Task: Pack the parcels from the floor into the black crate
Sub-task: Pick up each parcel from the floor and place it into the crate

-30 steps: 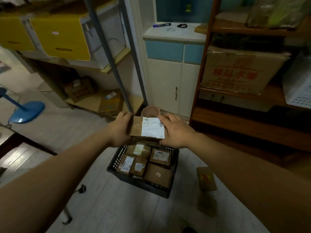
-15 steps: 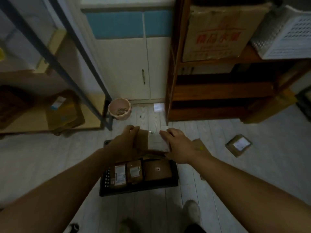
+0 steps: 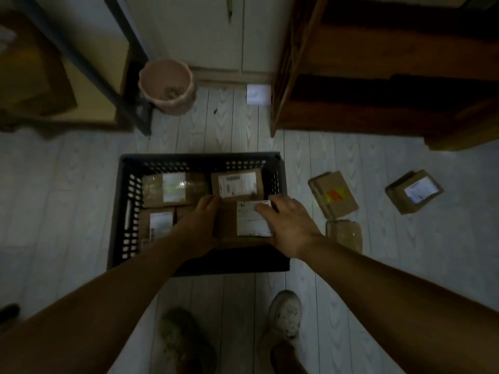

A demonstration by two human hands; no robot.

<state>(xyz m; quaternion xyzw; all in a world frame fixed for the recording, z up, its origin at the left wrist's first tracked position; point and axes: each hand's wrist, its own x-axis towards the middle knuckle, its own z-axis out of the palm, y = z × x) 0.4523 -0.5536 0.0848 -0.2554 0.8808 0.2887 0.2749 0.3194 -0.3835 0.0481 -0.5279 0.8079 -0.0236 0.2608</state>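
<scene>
1. A cardboard parcel with a white label sits low inside the black crate, at its near right corner.
2. The left hand grips the parcel's left edge; the right hand clasps its right edge, fingers over the label.
3. Ahead of the hands, two labelled parcels lie in the crate.
4. Right of the right hand, three parcels lie on the floor.
</scene>
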